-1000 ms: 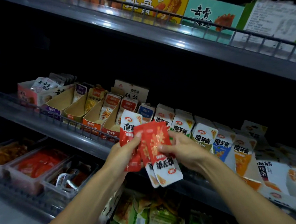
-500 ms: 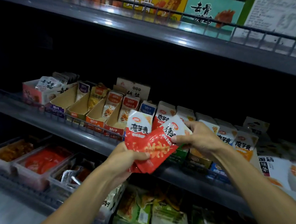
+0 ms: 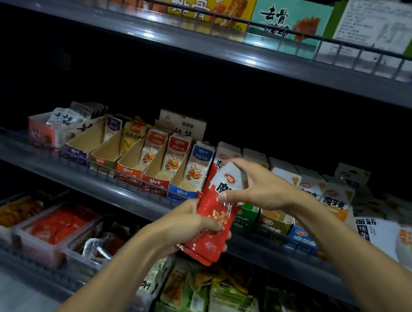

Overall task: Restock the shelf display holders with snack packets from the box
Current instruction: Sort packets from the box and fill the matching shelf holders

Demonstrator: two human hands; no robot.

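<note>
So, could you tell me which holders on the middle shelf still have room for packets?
The purple holder, yellow holder and orange holder show bare cardboard in front. Rightward, the white konjac boxes are packed tight.

Left hand (image 3: pixel 193 226): grips a stack of red snack packets (image 3: pixel 211 231)
Right hand (image 3: pixel 263 190): thumb and fingers on the top packet's white end
Behind: cardboard display holders (image 3: pixel 137 165) on the middle shelf (image 3: pixel 84 179)
</note>
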